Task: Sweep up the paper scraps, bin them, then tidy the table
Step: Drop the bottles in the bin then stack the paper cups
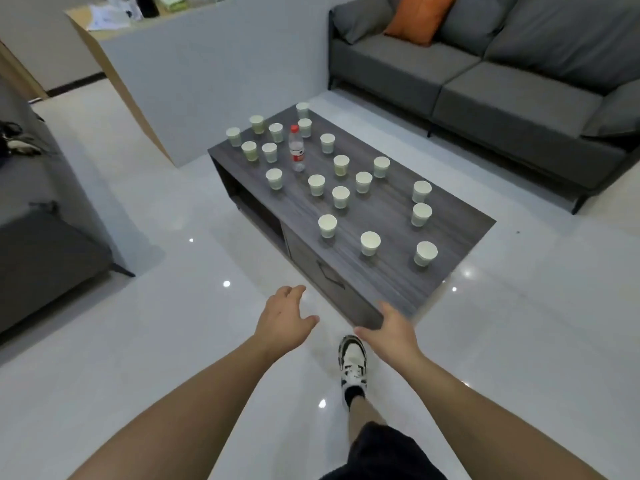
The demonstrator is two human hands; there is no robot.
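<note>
We approach the worktop point(381, 282) with left hand point(282, 320) and right hand point(391, 329) open and empty, ready to gather the scattered cups point(370, 242).

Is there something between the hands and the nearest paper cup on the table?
Nothing visible. The left hand and right hand hover open before the table corner; bare tabletop leads to the nearest cup.

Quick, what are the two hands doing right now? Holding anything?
Left hand: open, holding nothing.
Right hand: open, holding nothing.
</note>
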